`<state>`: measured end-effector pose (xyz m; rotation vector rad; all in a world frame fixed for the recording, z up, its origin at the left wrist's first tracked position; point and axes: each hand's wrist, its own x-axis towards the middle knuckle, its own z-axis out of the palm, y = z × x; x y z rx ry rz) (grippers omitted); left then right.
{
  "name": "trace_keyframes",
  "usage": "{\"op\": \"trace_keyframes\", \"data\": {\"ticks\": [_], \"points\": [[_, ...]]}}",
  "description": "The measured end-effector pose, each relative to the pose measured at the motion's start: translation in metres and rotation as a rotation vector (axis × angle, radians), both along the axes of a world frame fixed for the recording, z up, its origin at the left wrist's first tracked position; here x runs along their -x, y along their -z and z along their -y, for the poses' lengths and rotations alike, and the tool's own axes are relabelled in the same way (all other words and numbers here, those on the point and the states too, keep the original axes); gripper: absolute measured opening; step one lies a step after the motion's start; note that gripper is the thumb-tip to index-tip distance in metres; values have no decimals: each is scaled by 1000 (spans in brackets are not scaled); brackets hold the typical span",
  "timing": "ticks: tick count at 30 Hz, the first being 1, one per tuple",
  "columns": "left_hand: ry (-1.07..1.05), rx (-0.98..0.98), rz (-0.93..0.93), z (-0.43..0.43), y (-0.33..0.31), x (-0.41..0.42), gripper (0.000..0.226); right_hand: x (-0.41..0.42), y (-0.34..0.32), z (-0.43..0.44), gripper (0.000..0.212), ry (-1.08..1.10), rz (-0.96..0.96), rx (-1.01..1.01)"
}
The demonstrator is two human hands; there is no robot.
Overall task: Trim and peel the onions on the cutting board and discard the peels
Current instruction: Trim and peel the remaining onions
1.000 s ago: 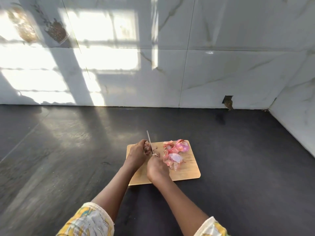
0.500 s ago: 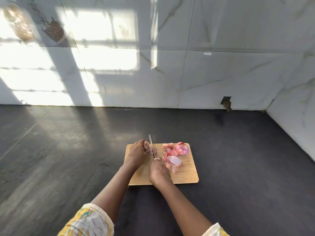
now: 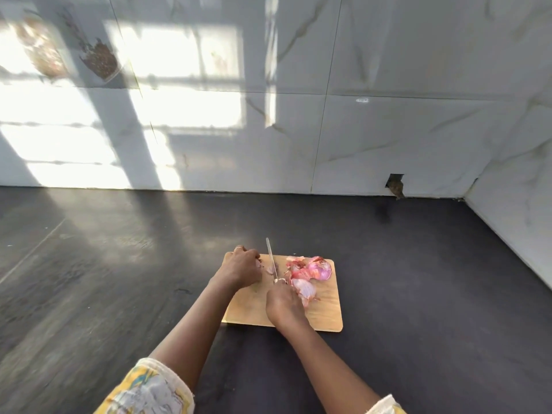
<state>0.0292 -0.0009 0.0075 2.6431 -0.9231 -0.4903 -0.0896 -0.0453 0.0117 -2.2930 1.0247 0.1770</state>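
A wooden cutting board [image 3: 325, 315] lies on the dark counter. My left hand [image 3: 242, 268] holds a small onion [image 3: 270, 269] down at the board's far left corner; my fingers hide most of it. My right hand [image 3: 283, 304] grips the handle of a knife [image 3: 271, 258], whose thin blade points away from me and rests against that onion. To the right of the blade lie a purple peeled onion [image 3: 321, 268], a paler onion piece [image 3: 304, 288] and loose pink peels [image 3: 294, 264].
The dark counter [image 3: 119, 279] runs to a marble-tiled wall [image 3: 388, 130] at the back and on the right. A small dark hole [image 3: 395, 186] sits low in the back wall.
The knife blade has come down from a raised tilt onto the onion under my left hand. My view has dipped slightly; the board and the peels have stayed put.
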Motion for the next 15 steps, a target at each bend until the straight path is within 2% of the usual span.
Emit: {"op": "trace_keyframes", "data": {"ticks": [3, 6, 11, 15], "points": [[-53, 34, 43, -1, 1, 1, 31, 3, -1, 2, 36, -26, 20, 39], [-41, 77, 15, 2, -1, 4, 35, 3, 2, 5, 35, -7, 38, 48], [-55, 333, -152, 3, 4, 13, 43, 7, -3, 11, 34, 64, 119, 21], [-125, 468, -193, -7, 16, 20, 43, 8, -3, 12, 35, 84, 155, 11]]}}
